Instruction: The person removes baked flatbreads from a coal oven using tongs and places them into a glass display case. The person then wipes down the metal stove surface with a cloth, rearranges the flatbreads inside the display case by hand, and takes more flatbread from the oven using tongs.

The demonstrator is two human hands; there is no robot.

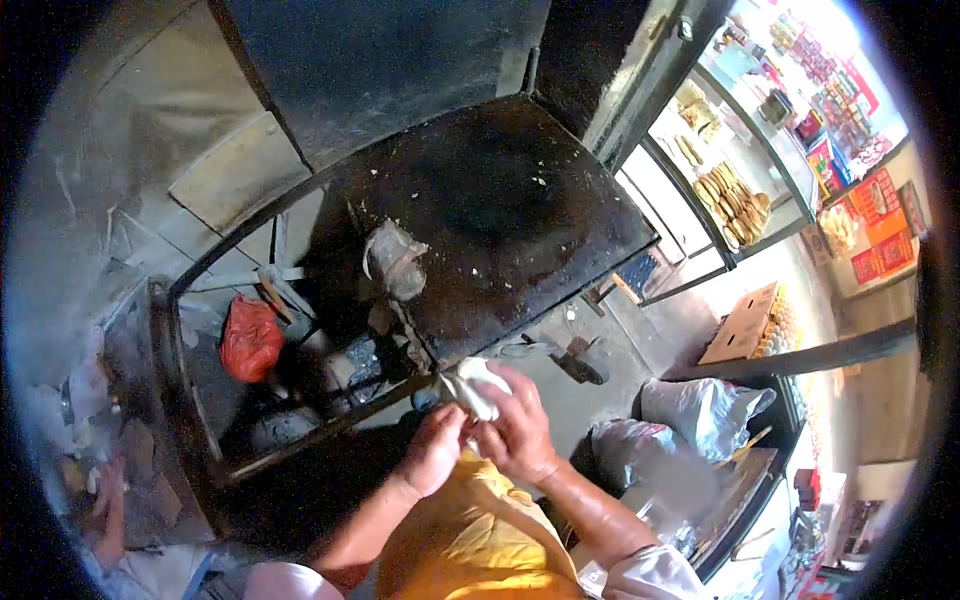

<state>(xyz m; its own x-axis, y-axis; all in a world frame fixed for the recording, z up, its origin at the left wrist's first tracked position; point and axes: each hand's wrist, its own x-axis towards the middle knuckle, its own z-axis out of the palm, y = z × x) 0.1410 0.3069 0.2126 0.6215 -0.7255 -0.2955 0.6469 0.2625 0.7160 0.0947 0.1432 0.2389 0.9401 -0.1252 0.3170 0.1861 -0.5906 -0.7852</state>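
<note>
One white bundle point(472, 385), perhaps cloth or thin plastic, sits just below the frame's centre; it looks light, soft and limp, best gathered by its thick middle. It seems to slant from upper left to lower right, though crumpled. The right hand point(518, 430) is closed around its right side; the left hand point(433, 452) is narrow at its lower edge, its grip unclear. Beyond lies the dark worktop point(500, 235).
</note>
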